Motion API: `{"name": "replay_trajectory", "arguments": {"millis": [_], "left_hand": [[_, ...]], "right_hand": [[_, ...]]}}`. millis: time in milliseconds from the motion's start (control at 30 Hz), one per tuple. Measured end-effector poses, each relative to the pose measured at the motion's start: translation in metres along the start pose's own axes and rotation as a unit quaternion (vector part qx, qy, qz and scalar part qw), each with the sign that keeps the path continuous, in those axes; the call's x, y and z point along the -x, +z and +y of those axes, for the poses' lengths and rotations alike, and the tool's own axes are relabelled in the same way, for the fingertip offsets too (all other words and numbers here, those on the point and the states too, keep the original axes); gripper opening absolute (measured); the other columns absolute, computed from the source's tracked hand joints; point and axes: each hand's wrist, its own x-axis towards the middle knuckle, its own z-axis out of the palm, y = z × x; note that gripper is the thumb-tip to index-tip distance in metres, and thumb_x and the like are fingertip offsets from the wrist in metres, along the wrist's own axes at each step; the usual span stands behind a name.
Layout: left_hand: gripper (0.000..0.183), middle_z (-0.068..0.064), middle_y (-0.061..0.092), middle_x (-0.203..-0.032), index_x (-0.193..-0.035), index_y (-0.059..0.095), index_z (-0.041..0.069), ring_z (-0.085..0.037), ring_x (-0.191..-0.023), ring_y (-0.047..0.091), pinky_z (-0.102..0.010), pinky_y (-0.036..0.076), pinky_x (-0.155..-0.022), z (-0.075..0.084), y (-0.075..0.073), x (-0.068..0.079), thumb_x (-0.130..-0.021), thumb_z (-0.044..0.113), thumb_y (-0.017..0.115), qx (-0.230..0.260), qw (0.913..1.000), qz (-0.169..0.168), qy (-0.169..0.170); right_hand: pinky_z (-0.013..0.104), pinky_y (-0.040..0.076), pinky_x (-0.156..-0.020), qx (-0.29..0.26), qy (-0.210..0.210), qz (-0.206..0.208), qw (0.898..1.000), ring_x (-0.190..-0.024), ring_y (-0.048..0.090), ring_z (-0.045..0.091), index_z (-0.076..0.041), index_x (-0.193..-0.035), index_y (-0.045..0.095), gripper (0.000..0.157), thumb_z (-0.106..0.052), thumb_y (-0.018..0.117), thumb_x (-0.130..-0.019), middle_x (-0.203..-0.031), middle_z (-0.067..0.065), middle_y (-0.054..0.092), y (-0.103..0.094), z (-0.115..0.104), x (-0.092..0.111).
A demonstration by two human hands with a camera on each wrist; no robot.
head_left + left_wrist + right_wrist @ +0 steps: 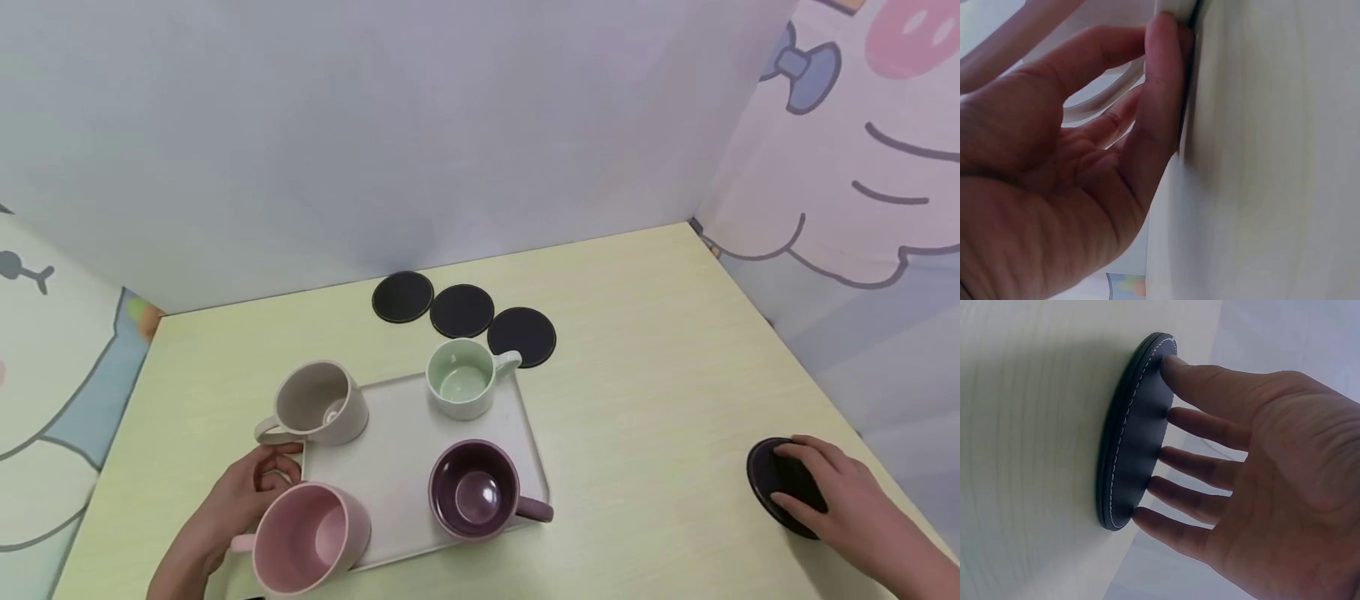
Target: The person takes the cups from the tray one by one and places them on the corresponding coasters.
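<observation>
A white rectangular tray [401, 437] bears a mint green cup [459, 383], a dark purple mug [474, 492], a beige mug [318, 404] and a pink mug [300, 537]. The last two stand at its left side, handles pointing outward. Between those handles my left hand [251, 492] has its fingers curled at the tray's left edge. In the left wrist view fingertips [1163, 31] pinch that edge. Far to the right, my right hand [847, 500] touches a short stack of round black stitched coasters [1138, 434]. Its fingers are spread, tips resting on the top face.
Three more black coasters [462, 311] lie in a slanting row behind the tray, the nearest one beside the green cup's handle. A pale wall [420, 150] rises behind the light wooden table [637, 392]. Cartoon-printed cloths [862, 175] hang at both sides.
</observation>
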Motion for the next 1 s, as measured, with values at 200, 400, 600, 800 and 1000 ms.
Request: {"name": "replay_trajectory", "arguments": {"millis": [200, 400, 600, 800, 1000], "left_hand": [[0.057, 0.008, 0.066, -0.095, -0.14, 0.042, -0.013, -0.005, -0.074, 0.066, -0.022, 0.053, -0.071, -0.002, 0.001, 0.002, -0.093, 0.0, 0.072, -0.003, 1.0, 0.005, -0.001], [0.055, 0.007, 0.066, -0.095, -0.14, 0.043, -0.013, -0.005, -0.073, 0.065, -0.022, 0.053, -0.07, -0.002, 0.001, 0.001, -0.094, -0.001, 0.071, -0.002, 0.9999, 0.003, 0.01], [0.055, 0.006, 0.066, -0.094, -0.14, 0.043, -0.013, -0.005, -0.073, 0.065, -0.022, 0.053, -0.07, 0.0, 0.0, 0.0, -0.093, -0.002, 0.071, -0.007, 0.9999, 0.005, 0.007], [0.058, 0.002, 0.067, -0.095, -0.141, 0.043, -0.011, -0.005, -0.074, 0.065, -0.022, 0.053, -0.071, 0.002, 0.0, 0.0, -0.093, 0.001, 0.073, -0.009, 0.9999, 0.004, -0.006], [0.057, -0.004, 0.067, -0.096, -0.141, 0.043, -0.011, -0.006, -0.073, 0.065, -0.022, 0.052, -0.071, 0.002, 0.0, 0.001, -0.093, 0.0, 0.073, -0.012, 0.9998, 0.005, -0.012]], "right_hand": [[0.063, 0.042, -0.086, -0.008, -0.024, 0.02, 0.999, -0.107, 0.054, 0.055, 0.005, -0.125, 0.059, 0.062, -0.009, 0.091, -0.074, -0.13, 0.034, 0.053, -0.002, -0.006, -0.007], [0.063, 0.039, -0.089, -0.017, -0.041, 0.016, 0.999, -0.108, 0.052, 0.054, 0.005, -0.128, 0.058, 0.064, -0.008, 0.091, -0.074, -0.131, 0.032, 0.053, 0.0, -0.012, -0.014], [0.064, 0.038, -0.091, -0.032, -0.059, 0.007, 0.998, -0.113, 0.049, 0.056, 0.004, -0.131, 0.057, 0.065, -0.009, 0.089, -0.077, -0.136, 0.032, 0.051, 0.003, -0.02, -0.027], [0.066, 0.04, -0.092, -0.047, -0.067, -0.013, 0.997, -0.121, 0.046, 0.058, 0.001, -0.137, 0.057, 0.067, -0.012, 0.089, -0.079, -0.144, 0.033, 0.048, 0.0, -0.031, -0.04], [0.069, 0.044, -0.092, -0.035, -0.072, -0.037, 0.996, -0.125, 0.045, 0.058, -0.001, -0.141, 0.057, 0.068, -0.016, 0.088, -0.082, -0.148, 0.033, 0.047, -0.004, -0.043, -0.055]]}}
